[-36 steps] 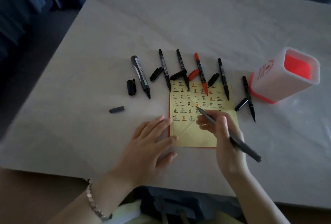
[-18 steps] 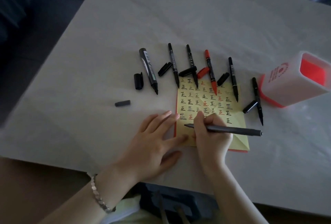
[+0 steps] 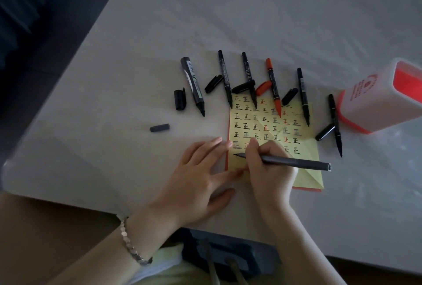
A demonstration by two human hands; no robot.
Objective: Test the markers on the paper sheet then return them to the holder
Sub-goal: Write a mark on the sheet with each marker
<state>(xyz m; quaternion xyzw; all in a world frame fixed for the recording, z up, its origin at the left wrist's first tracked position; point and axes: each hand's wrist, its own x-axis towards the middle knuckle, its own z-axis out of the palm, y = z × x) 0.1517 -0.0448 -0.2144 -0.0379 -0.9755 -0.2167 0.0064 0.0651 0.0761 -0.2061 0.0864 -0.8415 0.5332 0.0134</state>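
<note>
A yellow paper sheet [image 3: 303, 170] covered with rows of small written characters lies on the table. My right hand [image 3: 269, 168] grips a grey marker [image 3: 294, 161], its tip touching the sheet's lower left part. My left hand [image 3: 196, 177] lies flat, fingers spread, pressing the sheet's left edge. Several uncapped markers lie in a fan above the sheet: a thick black one [image 3: 193, 85], thin black ones [image 3: 225, 77], a red one [image 3: 272, 86] and another black one [image 3: 335, 122] at the right. The white and red holder [image 3: 374, 104] lies tipped at the right.
Loose caps lie among the markers: a black one [image 3: 180, 100], a grey one [image 3: 159, 127] alone at the left, a red one [image 3: 262, 88]. The table's near edge runs just below my wrists. A dark bag [image 3: 219, 252] sits in my lap.
My right hand has turned the grey marker from pointing up-left to lying nearly level, and its tip has come down to the sheet's lower left. The view has shifted slightly.
</note>
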